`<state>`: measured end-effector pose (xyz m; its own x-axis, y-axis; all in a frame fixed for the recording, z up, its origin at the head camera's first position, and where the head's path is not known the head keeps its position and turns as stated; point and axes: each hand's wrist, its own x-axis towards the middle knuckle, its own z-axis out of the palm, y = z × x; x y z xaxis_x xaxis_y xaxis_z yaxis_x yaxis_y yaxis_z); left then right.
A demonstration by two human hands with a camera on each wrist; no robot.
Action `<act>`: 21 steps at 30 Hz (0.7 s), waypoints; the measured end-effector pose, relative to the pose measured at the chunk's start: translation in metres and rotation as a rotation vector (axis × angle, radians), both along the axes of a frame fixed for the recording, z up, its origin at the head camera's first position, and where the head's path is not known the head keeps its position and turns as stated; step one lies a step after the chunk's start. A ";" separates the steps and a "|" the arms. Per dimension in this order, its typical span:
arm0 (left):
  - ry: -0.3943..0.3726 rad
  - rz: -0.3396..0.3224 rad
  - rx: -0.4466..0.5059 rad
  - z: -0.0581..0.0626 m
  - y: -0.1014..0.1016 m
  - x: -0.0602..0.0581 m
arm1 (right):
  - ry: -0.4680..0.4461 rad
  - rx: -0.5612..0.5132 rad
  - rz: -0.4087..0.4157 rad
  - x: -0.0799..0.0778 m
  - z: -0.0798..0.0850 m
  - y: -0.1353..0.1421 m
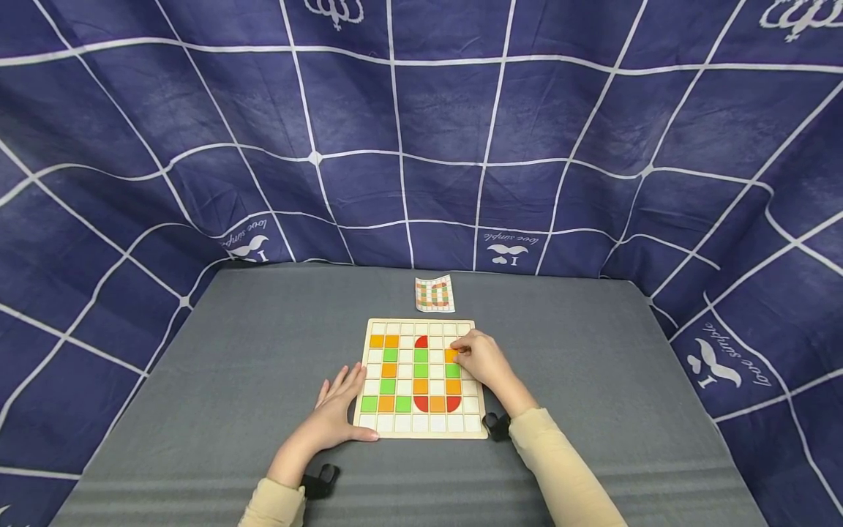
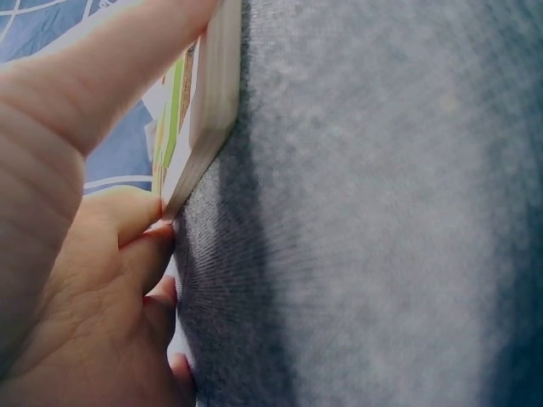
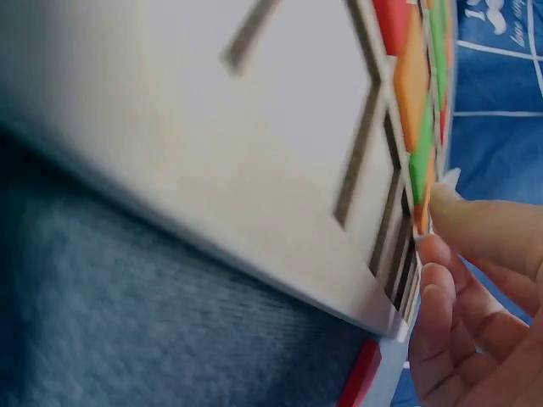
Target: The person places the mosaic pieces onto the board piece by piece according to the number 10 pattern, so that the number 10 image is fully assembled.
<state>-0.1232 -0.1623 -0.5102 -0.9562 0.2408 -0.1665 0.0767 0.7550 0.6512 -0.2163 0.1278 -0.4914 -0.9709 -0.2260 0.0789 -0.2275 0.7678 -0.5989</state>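
Observation:
A square wooden board with a white grid lies in front of me. Orange, green and red tiles fill some cells; the red ones are quarter-rounds. My left hand rests at its lower left corner, fingers spread along the left side and thumb at the front edge. In the left wrist view the thumb crosses the board's edge. At the upper right, my right hand pinches an orange tile at its cell with thumb and fingertips. Below that tile sits a green tile.
A small pattern card lies behind the board on the grey table. The right wrist view shows a red piece just off the board's edge. A blue curtain with white lines surrounds the table.

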 end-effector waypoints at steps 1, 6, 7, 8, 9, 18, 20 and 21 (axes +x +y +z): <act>0.000 0.000 0.000 0.000 0.000 0.000 | -0.005 -0.017 -0.008 0.000 0.002 0.001; -0.001 -0.001 -0.004 -0.001 0.000 -0.001 | -0.060 -0.114 -0.100 -0.004 0.012 0.014; -0.003 -0.002 -0.004 -0.001 0.000 -0.001 | -0.068 -0.128 -0.121 -0.005 0.013 0.019; -0.004 -0.004 -0.006 -0.001 0.000 -0.001 | -0.077 -0.138 -0.146 -0.007 0.014 0.023; -0.004 -0.006 -0.007 0.000 0.000 -0.001 | -0.084 -0.148 -0.167 -0.008 0.015 0.028; -0.013 -0.012 0.005 0.002 -0.002 -0.001 | -0.169 -0.172 -0.234 -0.011 0.008 0.058; -0.013 -0.013 0.007 0.002 -0.002 -0.001 | -0.194 -0.158 -0.224 -0.010 0.004 0.059; -0.013 -0.013 0.008 0.001 -0.001 -0.001 | -0.201 -0.150 -0.215 -0.009 0.003 0.059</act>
